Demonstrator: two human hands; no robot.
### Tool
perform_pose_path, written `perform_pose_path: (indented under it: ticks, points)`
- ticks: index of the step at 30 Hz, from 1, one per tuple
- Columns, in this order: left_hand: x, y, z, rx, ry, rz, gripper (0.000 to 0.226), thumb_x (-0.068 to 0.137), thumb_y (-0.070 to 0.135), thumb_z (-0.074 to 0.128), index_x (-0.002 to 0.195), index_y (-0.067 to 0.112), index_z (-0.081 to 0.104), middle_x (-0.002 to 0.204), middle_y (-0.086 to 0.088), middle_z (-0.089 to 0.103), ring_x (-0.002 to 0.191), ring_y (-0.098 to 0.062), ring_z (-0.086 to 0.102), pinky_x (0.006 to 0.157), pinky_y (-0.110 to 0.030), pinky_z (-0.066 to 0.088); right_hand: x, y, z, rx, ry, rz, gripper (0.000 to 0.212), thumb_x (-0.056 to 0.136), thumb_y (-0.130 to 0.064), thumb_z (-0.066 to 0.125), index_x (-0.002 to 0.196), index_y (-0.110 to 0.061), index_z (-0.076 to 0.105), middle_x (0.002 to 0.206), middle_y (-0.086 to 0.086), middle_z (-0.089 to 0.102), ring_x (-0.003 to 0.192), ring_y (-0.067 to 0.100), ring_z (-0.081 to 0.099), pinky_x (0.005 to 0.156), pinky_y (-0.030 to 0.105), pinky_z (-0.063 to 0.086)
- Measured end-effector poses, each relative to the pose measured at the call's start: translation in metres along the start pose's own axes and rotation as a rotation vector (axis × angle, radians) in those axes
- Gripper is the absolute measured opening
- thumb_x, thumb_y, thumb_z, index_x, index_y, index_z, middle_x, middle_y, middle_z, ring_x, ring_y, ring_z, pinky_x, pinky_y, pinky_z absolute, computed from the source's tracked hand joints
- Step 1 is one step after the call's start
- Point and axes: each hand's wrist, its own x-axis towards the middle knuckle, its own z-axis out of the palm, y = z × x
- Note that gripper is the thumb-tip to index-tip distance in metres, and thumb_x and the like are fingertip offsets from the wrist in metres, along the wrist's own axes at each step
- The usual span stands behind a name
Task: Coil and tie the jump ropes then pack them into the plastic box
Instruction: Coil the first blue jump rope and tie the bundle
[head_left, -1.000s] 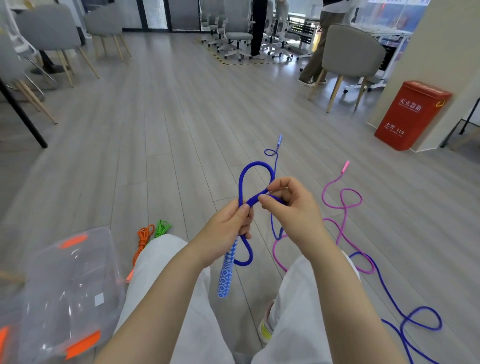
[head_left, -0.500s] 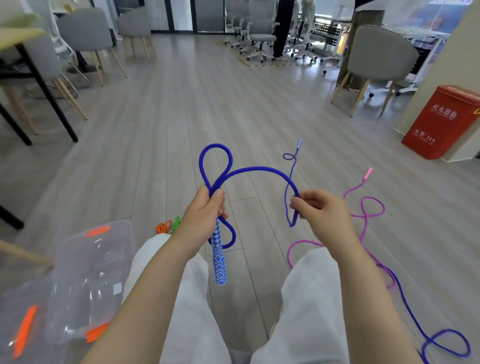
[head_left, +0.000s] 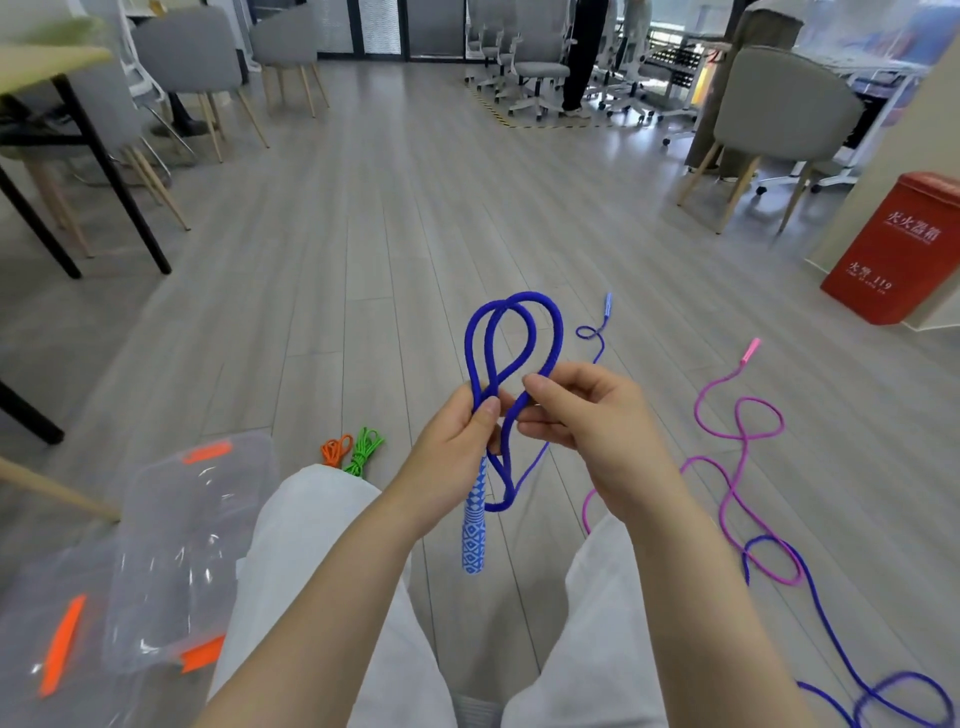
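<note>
Left hand (head_left: 457, 441) grips the thick blue braided jump rope (head_left: 511, 358), gathering two loops; right hand (head_left: 587, 415) apparently pinches the next strand.

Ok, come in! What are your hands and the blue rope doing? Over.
Left hand grips blue rope loops and handle. Right hand pinches the next strand. Pink rope loose on the floor, crossing the blue one. Plastic box at left, nothing blocking.
</note>
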Motion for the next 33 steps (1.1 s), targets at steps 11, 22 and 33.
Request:
perform_pose_path:
  ticks: [11, 22, 33]
  points:
    - [-0.004, 0.002, 0.007, -0.063, -0.147, -0.013, 0.027, 0.105, 0.028, 0.034, 0.112, 0.031, 0.060, 0.095, -0.013, 0.067, 0.087, -0.011, 0.066, 0.083, -0.021, 0.054, 0.002, 0.007, 0.000, -0.260, 0.049, -0.139, 0.012, 0.085, -0.011, 0.073, 0.083, 0.000, 0.067, 0.069, 0.012, 0.070, 0.060, 0.017, 0.066, 0.059, 0.019, 0.054]
    - [0.001, -0.004, 0.007, -0.103, -0.051, -0.039, 0.025, 0.105, 0.025, 0.036, 0.103, 0.008, 0.055, 0.071, 0.006, 0.052, 0.072, -0.013, 0.054, 0.080, -0.025, 0.055, 0.008, 0.030, -0.011, -0.148, 0.017, -0.112, 0.010, 0.094, -0.014, 0.060, 0.101, -0.014, 0.067, 0.079, -0.003, 0.070, 0.071, 0.003, 0.062, 0.069, 0.017, 0.050]
    - [0.005, 0.014, -0.009, -0.359, -0.102, 0.026, 0.021, 0.105, 0.019, 0.034, 0.098, 0.012, 0.052, 0.071, 0.003, 0.045, 0.064, -0.012, 0.046, 0.071, -0.030, 0.050, 0.012, 0.124, -0.012, -0.547, -0.302, 0.101, 0.028, 0.088, -0.012, 0.064, 0.111, -0.029, 0.066, 0.117, -0.011, 0.065, 0.113, 0.005, 0.055, 0.084, 0.015, 0.039]
